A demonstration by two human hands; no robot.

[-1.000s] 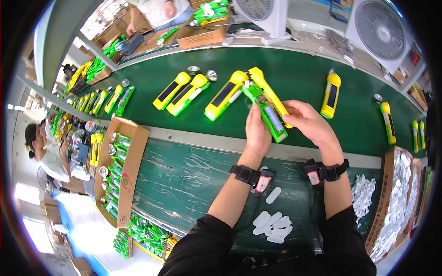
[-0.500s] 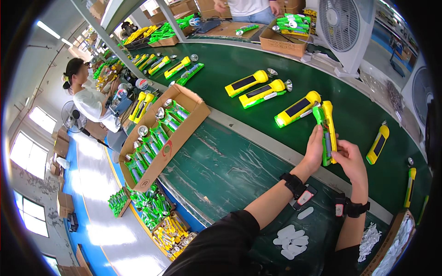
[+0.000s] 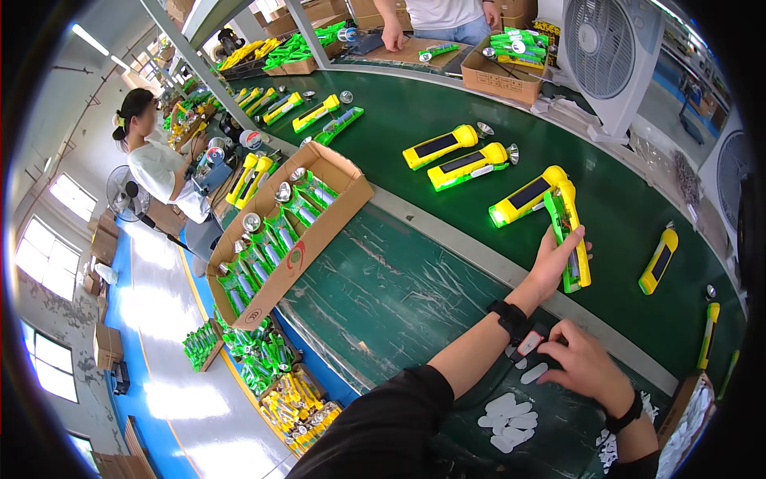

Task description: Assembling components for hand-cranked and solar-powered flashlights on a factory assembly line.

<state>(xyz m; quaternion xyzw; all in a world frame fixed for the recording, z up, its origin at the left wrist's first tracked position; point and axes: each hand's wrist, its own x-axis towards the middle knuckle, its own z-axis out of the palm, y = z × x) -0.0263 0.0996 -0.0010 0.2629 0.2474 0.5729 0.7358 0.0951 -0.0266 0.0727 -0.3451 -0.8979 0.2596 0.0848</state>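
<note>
My left hand is closed around a flashlight above the near side of the green belt. Its yellow half and its green half lie against each other, with a gap along their upper part. My right hand is empty and low over the green worktop, its fingers bent and apart. Right by its fingertips lies a single white oval piece. A pile of similar white oval pieces lies nearer to me, to the left of my right forearm.
Several yellow flashlights lie along the green belt. A cardboard box of green halves stands at the left. Beyond the belt are a white fan and a co-worker's hand; another person works at far left.
My right hand has let go of the flashlight and moved down toward me, to the white oval pieces. My left hand still holds the flashlight. The co-worker's hand beyond the belt has come lower.
</note>
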